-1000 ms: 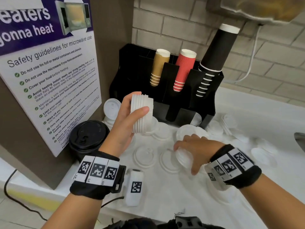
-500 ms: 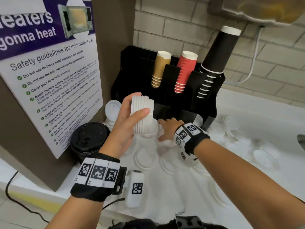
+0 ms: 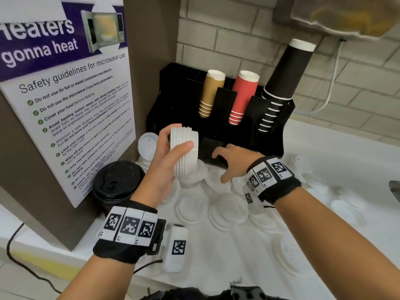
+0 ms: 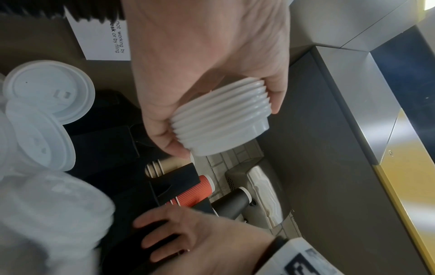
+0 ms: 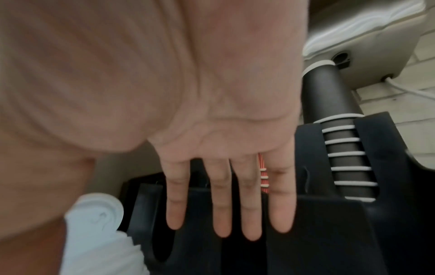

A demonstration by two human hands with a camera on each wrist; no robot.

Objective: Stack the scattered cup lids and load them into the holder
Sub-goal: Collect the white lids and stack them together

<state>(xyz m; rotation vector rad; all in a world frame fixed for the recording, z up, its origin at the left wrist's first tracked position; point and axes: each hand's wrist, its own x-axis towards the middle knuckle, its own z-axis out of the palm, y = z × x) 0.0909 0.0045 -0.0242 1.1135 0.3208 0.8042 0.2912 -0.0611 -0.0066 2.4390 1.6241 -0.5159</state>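
Loose white lids (image 3: 227, 210) lie scattered on the counter (image 3: 216, 267) nearest the camera. At ten o'clock of them, the left hand (image 3: 166, 161) grips a stack of lids (image 3: 185, 151) between thumb and fingers, held off the counter. At one o'clock, the right hand (image 3: 233, 161) reaches flat, fingers (image 5: 221, 214) straight and empty, just before the black holder (image 3: 270, 135) with its cups.

One holder (image 3: 220, 126), three cup stacks (image 3: 242, 96), one held lid stack (image 3: 185, 152), two hands (image 3: 164, 161)

White lid stack (image 3: 185, 151), black holder (image 3: 218, 135), tan (image 3: 210, 94), ribbed red (image 3: 242, 98) and white-striped black cups (image 3: 283, 79)
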